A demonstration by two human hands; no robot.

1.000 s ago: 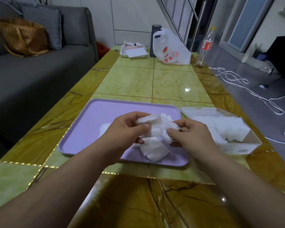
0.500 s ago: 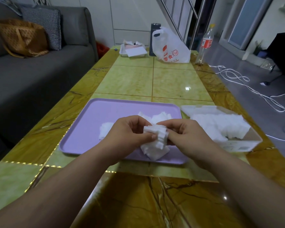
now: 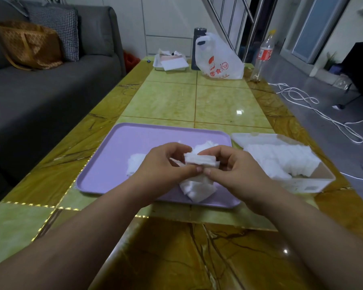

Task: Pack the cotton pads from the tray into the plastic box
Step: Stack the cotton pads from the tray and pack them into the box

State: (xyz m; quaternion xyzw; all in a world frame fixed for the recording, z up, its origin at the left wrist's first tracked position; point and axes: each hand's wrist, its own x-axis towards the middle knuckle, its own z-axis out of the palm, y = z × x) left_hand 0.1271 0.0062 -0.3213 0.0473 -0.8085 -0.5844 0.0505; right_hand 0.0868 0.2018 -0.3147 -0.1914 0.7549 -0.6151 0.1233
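We pinch a small stack of cotton pads (image 3: 201, 161) between both hands, left hand (image 3: 166, 164) and right hand (image 3: 237, 166), over the tray (image 3: 105, 164). Squaring step, we judge; next, carry it right into the half-full plastic box (image 3: 310, 183). Loose pads remain on tray.

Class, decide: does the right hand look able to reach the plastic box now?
Probably yes: the right hand is next to the open plastic box, nothing between, though holding cotton pads.

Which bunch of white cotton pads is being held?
The neat stack pinched between left hand and right hand; others lie in purple tray or clear box.
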